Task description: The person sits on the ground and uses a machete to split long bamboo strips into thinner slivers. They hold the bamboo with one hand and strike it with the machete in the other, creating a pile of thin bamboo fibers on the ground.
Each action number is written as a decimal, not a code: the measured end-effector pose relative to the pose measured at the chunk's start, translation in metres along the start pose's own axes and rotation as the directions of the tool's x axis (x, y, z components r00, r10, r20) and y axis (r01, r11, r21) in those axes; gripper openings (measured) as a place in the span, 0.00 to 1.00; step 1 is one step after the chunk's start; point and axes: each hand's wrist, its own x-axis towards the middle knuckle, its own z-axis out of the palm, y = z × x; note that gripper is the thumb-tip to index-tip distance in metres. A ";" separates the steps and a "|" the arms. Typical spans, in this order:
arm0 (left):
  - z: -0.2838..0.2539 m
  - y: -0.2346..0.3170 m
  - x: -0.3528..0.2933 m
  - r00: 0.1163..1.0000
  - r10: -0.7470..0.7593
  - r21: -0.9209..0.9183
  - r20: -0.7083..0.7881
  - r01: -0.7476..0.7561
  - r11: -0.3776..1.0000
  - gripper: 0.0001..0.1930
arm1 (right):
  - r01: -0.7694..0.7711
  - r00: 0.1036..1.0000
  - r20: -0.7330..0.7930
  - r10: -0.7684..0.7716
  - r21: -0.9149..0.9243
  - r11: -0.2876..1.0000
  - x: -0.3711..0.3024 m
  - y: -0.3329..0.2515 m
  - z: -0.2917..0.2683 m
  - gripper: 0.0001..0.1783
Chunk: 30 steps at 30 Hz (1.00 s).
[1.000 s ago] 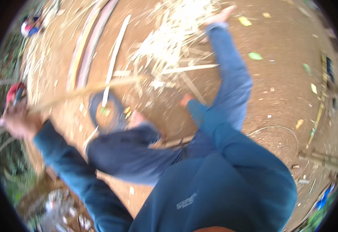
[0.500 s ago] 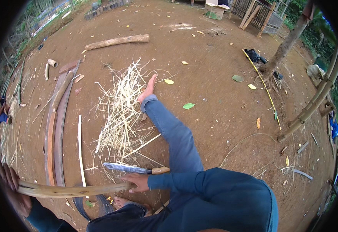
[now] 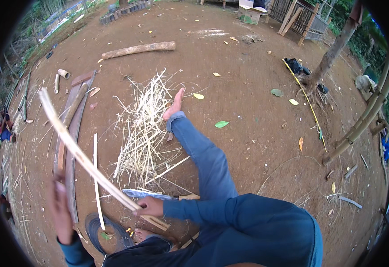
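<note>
A long, curved bamboo slat (image 3: 81, 155) slants from the upper left down to my lap side. My right hand (image 3: 150, 206) is closed round it near its lower end, which pokes out past the fingers with a split or notch in it. My left hand (image 3: 61, 211) is off the slat, to its left, somewhat blurred, fingers stretched out and nothing in them. Just beyond my right hand a machete (image 3: 145, 194) with a wooden handle lies on the ground, partly behind the slat and my sleeve. A heap of pale bamboo strips (image 3: 143, 133) lies beside my outstretched leg.
Dark planks (image 3: 72, 129) with a wooden piece on top lie at the left. A coil of dark line (image 3: 96, 236) rests near my foot. Farther off are a log (image 3: 139, 50), a tree trunk (image 3: 332, 49) and leaning bamboo poles (image 3: 363, 113). Another person (image 3: 3, 124) sits at far left.
My left hand has let go of the slat's left end. That end has swung up and away, and my right hand has closed round the slat near its other end.
</note>
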 end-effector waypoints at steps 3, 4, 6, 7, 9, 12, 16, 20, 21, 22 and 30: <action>0.045 0.016 -0.047 0.897 0.099 0.124 0.432 -0.168 0.978 0.16 | -0.152 0.972 -0.160 0.170 0.119 0.981 0.012 0.031 -0.025 0.25; 0.055 0.015 -0.063 0.861 0.165 0.178 0.481 -0.280 0.943 0.14 | -0.274 0.939 -0.178 0.295 0.137 0.952 0.016 0.024 -0.031 0.26; 0.068 0.047 -0.089 0.876 0.120 0.175 0.467 -0.225 0.959 0.23 | -0.344 0.894 -0.221 0.390 0.222 0.912 0.022 0.021 -0.030 0.26; 0.073 0.045 -0.098 0.857 0.143 0.193 0.496 -0.269 0.944 0.28 | -0.306 0.889 -0.257 0.379 0.281 0.910 0.023 0.029 -0.030 0.26; 0.082 0.033 -0.112 0.810 0.182 0.222 0.558 -0.357 0.907 0.37 | -0.244 0.902 -0.261 0.345 0.353 0.903 0.023 0.035 -0.020 0.25; 0.091 0.029 -0.117 0.709 0.033 0.195 0.704 -0.238 0.951 0.47 | -0.245 0.870 -0.237 0.433 0.555 0.795 0.027 0.018 0.004 0.24; 0.100 0.024 -0.113 0.865 0.194 0.104 0.464 -0.271 0.957 0.19 | -0.271 0.892 -0.122 0.436 0.627 0.730 0.036 -0.012 0.016 0.25; 0.087 -0.008 -0.105 0.951 0.207 0.169 0.229 -0.249 0.954 0.11 | -0.244 0.957 0.055 0.286 0.688 0.683 0.032 -0.031 0.003 0.30; 0.081 -0.013 -0.099 0.973 0.170 0.158 0.155 -0.194 0.968 0.12 | -0.260 0.952 0.040 0.302 0.623 0.738 0.030 -0.027 -0.005 0.34; 0.073 -0.017 -0.092 0.989 0.127 0.145 0.081 -0.138 0.980 0.13 | -0.272 0.948 -0.009 0.319 0.502 0.821 0.031 -0.009 -0.011 0.30; 0.066 -0.030 -0.018 0.850 -0.124 -0.267 -0.512 -0.020 0.964 0.19 | -0.566 0.821 -0.452 0.347 -0.572 0.594 -0.056 0.225 -0.054 0.29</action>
